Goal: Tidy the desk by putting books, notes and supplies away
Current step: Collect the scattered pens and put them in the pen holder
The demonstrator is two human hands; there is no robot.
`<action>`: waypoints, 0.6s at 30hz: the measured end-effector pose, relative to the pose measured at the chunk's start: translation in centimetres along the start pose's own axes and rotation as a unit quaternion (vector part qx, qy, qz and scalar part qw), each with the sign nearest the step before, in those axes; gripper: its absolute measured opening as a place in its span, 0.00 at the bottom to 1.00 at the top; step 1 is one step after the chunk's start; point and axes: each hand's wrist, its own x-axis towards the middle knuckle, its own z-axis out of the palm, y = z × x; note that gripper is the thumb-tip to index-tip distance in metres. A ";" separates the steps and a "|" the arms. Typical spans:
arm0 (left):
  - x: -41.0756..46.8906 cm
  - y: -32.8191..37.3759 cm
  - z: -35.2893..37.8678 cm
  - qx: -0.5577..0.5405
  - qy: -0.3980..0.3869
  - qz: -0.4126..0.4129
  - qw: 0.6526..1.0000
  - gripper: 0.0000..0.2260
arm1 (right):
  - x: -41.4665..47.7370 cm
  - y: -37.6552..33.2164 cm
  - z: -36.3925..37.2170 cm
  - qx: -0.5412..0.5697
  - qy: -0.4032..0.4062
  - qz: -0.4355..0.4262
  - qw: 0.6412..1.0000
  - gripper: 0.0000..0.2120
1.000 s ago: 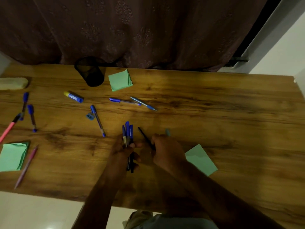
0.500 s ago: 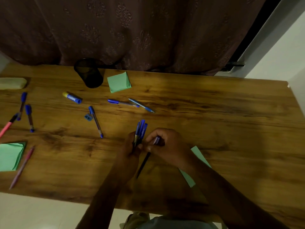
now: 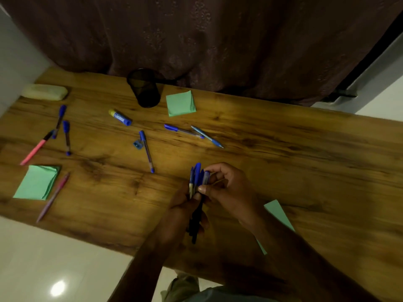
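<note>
The left hand (image 3: pixel 183 205) has its grip clenched round a bundle of blue pens (image 3: pixel 197 177), held caps-up above the tabletop (image 3: pixel 283 149), well to the near side of the black mesh cup (image 3: pixel 145 88) and somewhat right of it. The right hand (image 3: pixel 231 192) pinches the bundle's rightmost pen near its cap, thumb against fingers — possibly two pens, as blur hides it. Just right of the cup lies a green note pad (image 3: pixel 180 103). Just left of the cup and nearer lies a glue stick (image 3: pixel 120 117). Between the cup and the hands lie loose pens (image 3: pixel 147 151) and a sharpener (image 3: pixel 137 144).
</note>
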 end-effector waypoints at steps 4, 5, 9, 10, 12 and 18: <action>-0.5 -0.3 -2.2 -0.030 0.003 0.006 1.000 0.11 | 0.8 -0.9 1.8 -0.007 -0.044 0.009 0.999 0.18; -0.6 -0.4 -2.9 -0.043 0.019 0.008 0.999 0.10 | 1.3 -1.1 2.4 -0.014 -0.052 0.012 0.998 0.16; -1.0 -0.8 -6.1 -0.090 0.095 0.021 0.991 0.11 | 4.1 -1.7 5.1 -0.063 -0.065 -0.004 0.996 0.08; -1.2 -0.9 -7.0 -0.106 0.107 0.026 0.988 0.11 | 5.1 -1.7 6.0 -0.089 -0.068 -0.016 0.994 0.07; -1.4 -1.0 -8.7 -0.133 0.121 0.032 0.983 0.10 | 6.9 -2.1 7.9 -0.139 -0.066 -0.041 0.987 0.06; -2.0 -1.1 -12.2 -0.177 0.113 0.016 0.978 0.12 | 11.5 -3.1 14.3 -0.281 -0.006 -0.039 0.959 0.15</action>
